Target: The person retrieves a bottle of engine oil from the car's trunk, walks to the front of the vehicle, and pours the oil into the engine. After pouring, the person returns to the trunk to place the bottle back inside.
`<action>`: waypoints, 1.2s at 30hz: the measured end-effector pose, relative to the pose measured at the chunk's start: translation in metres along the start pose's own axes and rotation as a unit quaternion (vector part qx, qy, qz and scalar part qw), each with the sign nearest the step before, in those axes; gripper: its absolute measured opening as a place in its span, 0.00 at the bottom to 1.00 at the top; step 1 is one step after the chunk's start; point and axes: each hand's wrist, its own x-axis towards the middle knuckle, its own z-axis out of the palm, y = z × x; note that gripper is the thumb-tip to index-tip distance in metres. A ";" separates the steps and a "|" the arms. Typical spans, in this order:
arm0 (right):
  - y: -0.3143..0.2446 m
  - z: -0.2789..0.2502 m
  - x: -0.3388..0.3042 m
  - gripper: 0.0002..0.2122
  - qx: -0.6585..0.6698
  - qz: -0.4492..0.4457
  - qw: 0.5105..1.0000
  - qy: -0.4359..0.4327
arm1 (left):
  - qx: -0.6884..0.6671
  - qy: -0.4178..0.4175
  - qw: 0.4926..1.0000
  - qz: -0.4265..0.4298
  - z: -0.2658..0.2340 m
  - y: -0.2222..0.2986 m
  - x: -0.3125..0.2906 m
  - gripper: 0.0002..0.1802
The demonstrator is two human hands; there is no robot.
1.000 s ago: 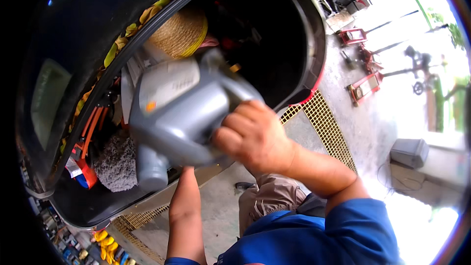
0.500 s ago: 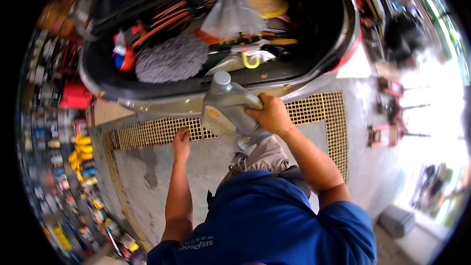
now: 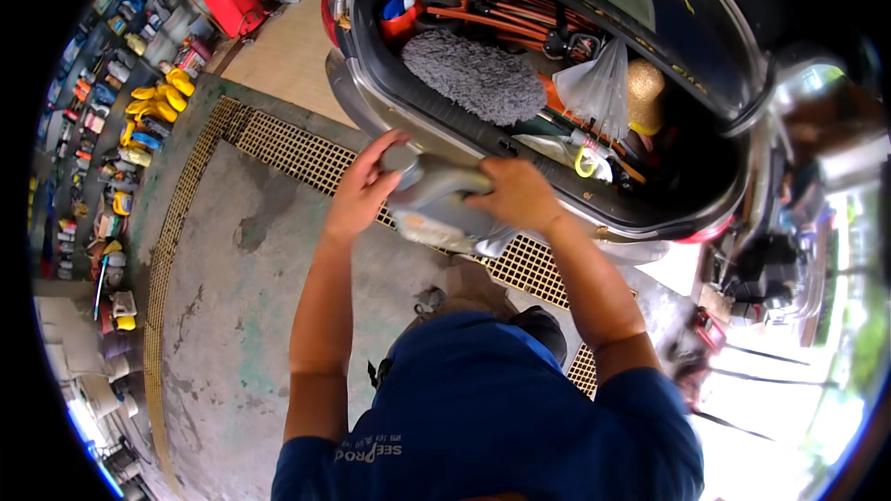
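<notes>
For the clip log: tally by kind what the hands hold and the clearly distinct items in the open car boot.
Grey plastic jug, held by left hand and right hand: 1
Grey fluffy duster: 1
Clear plastic bag: 1
Woven straw hat: 1
Total: 4; the orange tools behind are too tangled to count.

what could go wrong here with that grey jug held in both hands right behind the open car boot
1. The grey jug is gripped by the left hand at its cap end and the right hand on its body; if the cap comes loose, liquid might spill onto the concrete floor.
2. It hangs above the metal drain grate, so a dropped cap may be lost through it.
3. The boot is crowded with a grey duster and tools, leaving little room to set the jug down.
</notes>
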 end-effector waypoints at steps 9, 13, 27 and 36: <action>-0.072 0.098 0.123 0.16 0.081 -0.029 0.977 -0.197 | 0.030 0.149 0.986 -0.074 -0.125 -0.026 -0.075 0.34; -0.100 0.131 0.193 0.16 0.113 -0.051 0.963 -0.241 | 0.075 0.219 0.970 -0.074 -0.183 -0.025 -0.078 0.31; -0.274 0.268 0.459 0.16 0.143 -0.213 0.907 -0.333 | 0.151 0.623 0.758 -0.116 -0.426 -0.001 -0.064 0.26; -0.289 0.296 0.676 0.18 0.082 -0.194 0.932 -0.296 | 0.200 0.344 0.909 -0.120 -0.642 -0.017 0.038 0.29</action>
